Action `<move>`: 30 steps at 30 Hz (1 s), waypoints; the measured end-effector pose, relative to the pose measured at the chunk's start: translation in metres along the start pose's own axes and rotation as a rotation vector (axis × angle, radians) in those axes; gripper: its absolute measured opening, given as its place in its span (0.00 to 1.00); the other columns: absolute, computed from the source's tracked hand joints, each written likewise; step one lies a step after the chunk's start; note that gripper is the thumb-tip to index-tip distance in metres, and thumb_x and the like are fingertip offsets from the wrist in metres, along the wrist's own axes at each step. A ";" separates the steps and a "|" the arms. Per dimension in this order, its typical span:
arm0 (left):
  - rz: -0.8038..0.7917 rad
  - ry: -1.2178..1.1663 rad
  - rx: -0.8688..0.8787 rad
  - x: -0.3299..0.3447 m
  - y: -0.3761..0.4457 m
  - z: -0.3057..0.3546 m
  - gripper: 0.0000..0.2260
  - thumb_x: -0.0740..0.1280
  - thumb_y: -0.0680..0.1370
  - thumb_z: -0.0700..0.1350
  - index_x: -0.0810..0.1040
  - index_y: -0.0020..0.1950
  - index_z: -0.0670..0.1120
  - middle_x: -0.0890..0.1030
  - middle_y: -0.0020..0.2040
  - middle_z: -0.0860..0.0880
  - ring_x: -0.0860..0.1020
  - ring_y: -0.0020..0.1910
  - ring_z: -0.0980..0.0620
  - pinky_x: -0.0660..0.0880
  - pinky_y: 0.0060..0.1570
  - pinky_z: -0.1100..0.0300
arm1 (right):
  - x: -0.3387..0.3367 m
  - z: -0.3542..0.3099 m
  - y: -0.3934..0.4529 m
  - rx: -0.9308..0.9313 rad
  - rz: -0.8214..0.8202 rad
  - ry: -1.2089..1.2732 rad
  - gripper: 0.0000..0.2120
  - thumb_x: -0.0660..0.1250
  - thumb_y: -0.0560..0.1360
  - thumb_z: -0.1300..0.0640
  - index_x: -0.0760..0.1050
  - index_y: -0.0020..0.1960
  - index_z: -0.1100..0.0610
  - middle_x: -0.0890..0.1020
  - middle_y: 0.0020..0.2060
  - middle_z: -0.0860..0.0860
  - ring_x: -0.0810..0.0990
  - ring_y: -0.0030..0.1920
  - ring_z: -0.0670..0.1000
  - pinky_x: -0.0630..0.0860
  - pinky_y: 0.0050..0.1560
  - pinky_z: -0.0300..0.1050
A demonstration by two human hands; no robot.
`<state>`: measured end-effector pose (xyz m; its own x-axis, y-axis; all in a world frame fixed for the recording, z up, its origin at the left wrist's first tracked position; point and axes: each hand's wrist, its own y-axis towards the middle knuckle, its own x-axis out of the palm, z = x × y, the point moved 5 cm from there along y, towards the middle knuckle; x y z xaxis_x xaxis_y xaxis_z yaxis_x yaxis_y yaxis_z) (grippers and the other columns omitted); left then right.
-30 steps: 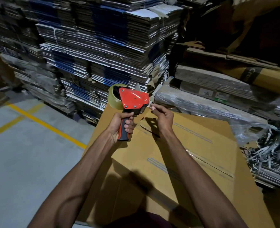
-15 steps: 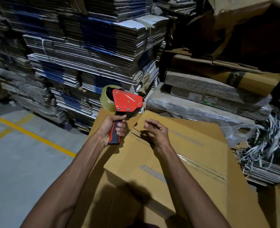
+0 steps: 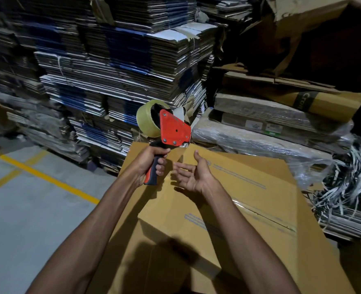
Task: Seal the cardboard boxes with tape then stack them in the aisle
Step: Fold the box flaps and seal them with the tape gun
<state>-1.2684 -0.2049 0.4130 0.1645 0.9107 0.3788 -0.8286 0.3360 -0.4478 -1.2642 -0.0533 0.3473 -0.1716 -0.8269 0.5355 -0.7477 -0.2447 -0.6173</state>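
A brown cardboard box (image 3: 249,187) lies in front of me, its top seam showing clear tape towards the right. It rests on a larger flat cardboard sheet (image 3: 133,247). My left hand (image 3: 152,164) grips the black and red handle of a red tape dispenser (image 3: 174,129) carrying a roll of clear tape (image 3: 146,116), held upright above the box's far left corner. My right hand (image 3: 193,175) hovers palm up over the box, fingers spread, holding nothing.
Tall stacks of flattened cartons (image 3: 116,66) stand beyond the box. Plastic-wrapped bundles (image 3: 260,141) lie at the right, with tangled strapping (image 3: 349,181) beside them. Grey floor with yellow lines (image 3: 48,179) stretches to the left.
My right hand let go of the tape end at the dispenser, dropped towards the box and turned palm up. The dispenser stays in my left hand, tilted more upright.
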 end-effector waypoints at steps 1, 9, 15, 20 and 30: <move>0.017 0.028 0.015 0.001 -0.001 0.000 0.10 0.64 0.82 0.42 0.68 0.42 0.46 0.66 0.27 0.52 0.63 0.19 0.56 0.61 0.19 0.65 | 0.002 -0.004 0.001 0.020 0.014 0.029 0.41 0.58 0.80 0.30 0.87 0.44 0.67 0.86 0.45 0.59 0.84 0.34 0.54 0.77 0.35 0.44; 0.082 0.235 0.147 0.003 -0.013 0.004 0.09 0.66 0.82 0.39 0.73 0.42 0.45 0.65 0.29 0.50 0.62 0.23 0.53 0.60 0.21 0.63 | 0.002 -0.051 0.015 -0.084 0.264 -0.361 0.15 0.57 0.84 0.60 0.76 0.41 0.60 0.78 0.25 0.51 0.70 0.19 0.46 0.65 0.20 0.35; 0.149 0.377 0.205 -0.002 -0.014 -0.002 0.10 0.67 0.81 0.38 0.79 0.40 0.43 0.67 0.29 0.48 0.63 0.24 0.51 0.60 0.24 0.61 | 0.007 -0.094 0.020 -0.427 0.240 -0.776 0.16 0.67 0.83 0.62 0.79 0.37 0.64 0.80 0.28 0.57 0.75 0.22 0.48 0.72 0.24 0.40; 0.218 0.385 0.234 -0.004 -0.007 -0.003 0.07 0.67 0.80 0.37 0.81 0.42 0.42 0.68 0.29 0.48 0.64 0.24 0.51 0.60 0.24 0.61 | 0.016 -0.115 0.036 -0.553 0.243 -1.028 0.17 0.72 0.80 0.61 0.80 0.33 0.63 0.81 0.26 0.54 0.76 0.24 0.47 0.75 0.27 0.41; 0.281 0.401 0.170 -0.041 -0.012 -0.034 0.06 0.67 0.78 0.36 0.74 0.42 0.43 0.68 0.27 0.49 0.63 0.23 0.52 0.60 0.24 0.62 | 0.004 -0.180 0.070 -0.758 0.475 -1.394 0.10 0.78 0.75 0.58 0.83 0.37 0.60 0.79 0.29 0.50 0.71 0.27 0.40 0.62 0.22 0.28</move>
<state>-1.2466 -0.2383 0.3754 0.0875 0.9919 -0.0926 -0.9400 0.0514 -0.3373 -1.4323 0.0176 0.4097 -0.1040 -0.6420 -0.7596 -0.9942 0.0873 0.0623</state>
